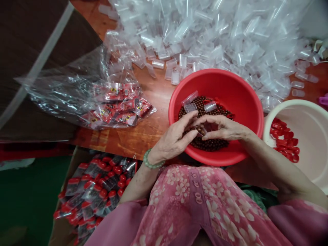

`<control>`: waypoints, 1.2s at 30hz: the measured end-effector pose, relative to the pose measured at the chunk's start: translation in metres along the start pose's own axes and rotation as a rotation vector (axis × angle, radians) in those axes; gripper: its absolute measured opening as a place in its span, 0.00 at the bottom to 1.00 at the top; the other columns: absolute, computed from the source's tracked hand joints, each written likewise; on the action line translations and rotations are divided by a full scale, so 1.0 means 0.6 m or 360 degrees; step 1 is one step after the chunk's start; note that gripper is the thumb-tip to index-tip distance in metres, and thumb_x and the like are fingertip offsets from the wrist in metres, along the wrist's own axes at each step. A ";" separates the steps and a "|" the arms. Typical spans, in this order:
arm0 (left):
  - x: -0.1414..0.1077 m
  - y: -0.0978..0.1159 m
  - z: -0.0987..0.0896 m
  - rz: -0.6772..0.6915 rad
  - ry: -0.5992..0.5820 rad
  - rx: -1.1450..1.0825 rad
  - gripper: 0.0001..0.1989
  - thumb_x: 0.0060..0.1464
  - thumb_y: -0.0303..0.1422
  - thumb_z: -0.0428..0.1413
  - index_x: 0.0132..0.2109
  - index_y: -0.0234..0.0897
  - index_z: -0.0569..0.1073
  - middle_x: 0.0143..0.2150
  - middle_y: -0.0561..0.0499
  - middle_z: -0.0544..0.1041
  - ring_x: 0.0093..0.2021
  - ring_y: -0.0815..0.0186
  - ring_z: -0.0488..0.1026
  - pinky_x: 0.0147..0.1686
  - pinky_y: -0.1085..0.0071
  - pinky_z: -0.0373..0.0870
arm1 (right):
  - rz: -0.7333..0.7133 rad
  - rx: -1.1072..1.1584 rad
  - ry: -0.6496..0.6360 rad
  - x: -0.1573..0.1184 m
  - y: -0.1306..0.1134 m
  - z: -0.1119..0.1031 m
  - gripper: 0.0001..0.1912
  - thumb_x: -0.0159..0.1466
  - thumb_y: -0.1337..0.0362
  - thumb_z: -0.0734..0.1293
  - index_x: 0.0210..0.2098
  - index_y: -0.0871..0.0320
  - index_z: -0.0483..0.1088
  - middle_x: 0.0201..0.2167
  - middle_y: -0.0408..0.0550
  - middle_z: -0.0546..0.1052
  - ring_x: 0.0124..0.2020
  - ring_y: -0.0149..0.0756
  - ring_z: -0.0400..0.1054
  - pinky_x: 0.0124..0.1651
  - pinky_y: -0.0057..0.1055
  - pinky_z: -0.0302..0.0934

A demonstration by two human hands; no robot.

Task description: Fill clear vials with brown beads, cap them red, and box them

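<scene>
Pinching a small clear container [202, 131] between thumb and fingers, the right hand [223, 127] holds it over the eight-o'clock part of the red basin [244, 94]; brown beads show inside it. The left hand [175, 136] curves in with its fingertips beside the container; whether they grip it or only touch, I cannot tell. Tilting the container too far could spill its beads into the basin, and too hard a squeeze on its smooth wall could make it slip.

Counted: two hands, one held container, one red basin, three loose containers [210, 106] on the basin's beads [211, 145], one green bracelet [151, 163] and one white tub [314, 147] between three and four o'clock. The tub's red parts [287, 150], the heap of clear containers [205, 37] at twelve and the red-capped containers [99, 184] toward eight overlap too much to count.
</scene>
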State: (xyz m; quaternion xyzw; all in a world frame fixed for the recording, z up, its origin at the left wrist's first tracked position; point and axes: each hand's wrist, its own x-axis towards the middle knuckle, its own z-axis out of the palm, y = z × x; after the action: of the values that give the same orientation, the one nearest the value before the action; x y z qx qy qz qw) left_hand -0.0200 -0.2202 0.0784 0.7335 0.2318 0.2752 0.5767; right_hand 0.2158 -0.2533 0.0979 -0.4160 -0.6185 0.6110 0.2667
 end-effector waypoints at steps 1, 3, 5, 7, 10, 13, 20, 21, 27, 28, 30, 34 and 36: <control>0.000 -0.001 0.002 -0.0019 -0.0045 -0.0013 0.30 0.66 0.35 0.54 0.72 0.38 0.59 0.71 0.36 0.68 0.69 0.54 0.70 0.67 0.55 0.72 | -0.0033 -0.0025 0.0017 -0.001 -0.002 -0.002 0.19 0.63 0.55 0.75 0.51 0.55 0.75 0.40 0.43 0.78 0.39 0.32 0.70 0.45 0.30 0.68; 0.004 -0.004 0.005 -0.0028 -0.0066 0.0031 0.32 0.64 0.35 0.57 0.72 0.35 0.60 0.70 0.34 0.70 0.67 0.52 0.72 0.65 0.54 0.73 | -0.0121 -0.0082 0.0062 -0.002 -0.005 -0.003 0.19 0.63 0.55 0.75 0.52 0.55 0.76 0.44 0.46 0.79 0.43 0.34 0.72 0.49 0.33 0.69; 0.009 -0.009 0.007 -0.0004 -0.0042 0.0099 0.31 0.63 0.36 0.58 0.70 0.33 0.63 0.67 0.34 0.73 0.65 0.52 0.74 0.65 0.52 0.72 | -0.0208 -0.0139 0.0124 -0.003 -0.006 -0.002 0.18 0.64 0.56 0.75 0.51 0.55 0.77 0.45 0.47 0.80 0.46 0.36 0.73 0.53 0.35 0.68; 0.013 -0.010 0.008 -0.0005 -0.0014 0.0115 0.29 0.63 0.36 0.59 0.69 0.33 0.67 0.65 0.36 0.75 0.63 0.53 0.76 0.66 0.52 0.71 | -0.0239 -0.0200 0.0210 -0.005 -0.007 0.000 0.17 0.63 0.55 0.75 0.49 0.55 0.78 0.43 0.47 0.80 0.44 0.37 0.74 0.53 0.36 0.68; 0.014 -0.007 0.009 -0.0098 0.0005 0.0030 0.28 0.64 0.38 0.59 0.68 0.34 0.69 0.60 0.39 0.80 0.58 0.55 0.79 0.63 0.55 0.73 | -0.0182 -0.0246 0.0363 -0.010 -0.012 0.004 0.19 0.62 0.54 0.76 0.49 0.56 0.78 0.39 0.46 0.80 0.38 0.35 0.73 0.46 0.34 0.69; 0.014 -0.002 0.009 -0.0147 -0.0029 0.0007 0.27 0.63 0.37 0.58 0.67 0.32 0.71 0.53 0.41 0.84 0.51 0.57 0.82 0.57 0.58 0.78 | -0.0216 -0.0236 0.0434 -0.013 -0.021 0.006 0.21 0.62 0.54 0.77 0.51 0.56 0.76 0.41 0.47 0.79 0.37 0.34 0.72 0.42 0.32 0.68; 0.015 -0.016 0.009 0.0039 -0.0061 0.0197 0.28 0.63 0.37 0.57 0.67 0.30 0.69 0.59 0.37 0.80 0.56 0.52 0.80 0.59 0.55 0.75 | -0.0299 -0.0374 0.0326 -0.012 -0.023 0.008 0.13 0.64 0.58 0.75 0.35 0.57 0.68 0.28 0.39 0.69 0.27 0.27 0.60 0.30 0.25 0.58; 0.015 -0.018 0.010 0.0054 -0.0059 0.0217 0.29 0.64 0.37 0.57 0.68 0.30 0.69 0.59 0.37 0.80 0.56 0.52 0.80 0.59 0.56 0.75 | -0.0298 -0.0375 0.0323 -0.012 -0.019 0.008 0.14 0.64 0.58 0.75 0.35 0.57 0.67 0.27 0.38 0.67 0.27 0.27 0.59 0.29 0.25 0.56; 0.017 -0.024 0.016 0.0068 -0.0008 0.0187 0.25 0.63 0.36 0.57 0.64 0.32 0.72 0.55 0.41 0.82 0.52 0.56 0.80 0.55 0.62 0.74 | -0.0220 -0.0171 0.0334 -0.010 -0.003 0.013 0.21 0.60 0.55 0.77 0.29 0.55 0.62 0.25 0.36 0.63 0.25 0.26 0.54 0.28 0.26 0.52; 0.018 -0.024 0.017 0.0065 0.0012 0.0122 0.24 0.62 0.35 0.57 0.63 0.33 0.73 0.54 0.42 0.82 0.51 0.57 0.80 0.54 0.63 0.74 | -0.0213 -0.0125 0.0331 -0.011 -0.003 0.013 0.22 0.60 0.55 0.77 0.27 0.55 0.61 0.24 0.36 0.62 0.25 0.25 0.54 0.28 0.26 0.51; 0.020 -0.022 0.018 0.0058 0.0049 -0.0052 0.21 0.62 0.34 0.58 0.60 0.35 0.74 0.52 0.44 0.83 0.51 0.59 0.79 0.54 0.65 0.73 | -0.0190 -0.0074 0.0328 -0.014 -0.005 0.010 0.23 0.60 0.55 0.77 0.26 0.56 0.60 0.24 0.36 0.62 0.25 0.25 0.54 0.29 0.26 0.52; 0.019 -0.015 0.019 0.0016 0.0111 -0.0204 0.13 0.62 0.34 0.59 0.51 0.35 0.76 0.44 0.47 0.82 0.44 0.65 0.79 0.47 0.69 0.74 | -0.0044 -0.0263 0.0379 -0.033 -0.007 -0.018 0.17 0.58 0.52 0.77 0.34 0.57 0.72 0.30 0.42 0.74 0.30 0.32 0.67 0.35 0.30 0.62; 0.016 -0.011 0.020 0.0024 0.0160 -0.0090 0.09 0.61 0.33 0.60 0.48 0.35 0.76 0.42 0.48 0.82 0.42 0.66 0.79 0.45 0.71 0.74 | 0.0025 -0.0589 0.0585 -0.042 -0.004 -0.043 0.15 0.61 0.52 0.74 0.39 0.57 0.75 0.36 0.47 0.80 0.37 0.37 0.72 0.42 0.33 0.65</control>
State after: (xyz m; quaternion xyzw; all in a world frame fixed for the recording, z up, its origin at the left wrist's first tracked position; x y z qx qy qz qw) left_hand -0.0048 -0.2212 0.0709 0.7038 0.2470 0.3226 0.5827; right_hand 0.2498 -0.2603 0.1077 -0.5664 -0.6577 0.4037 0.2892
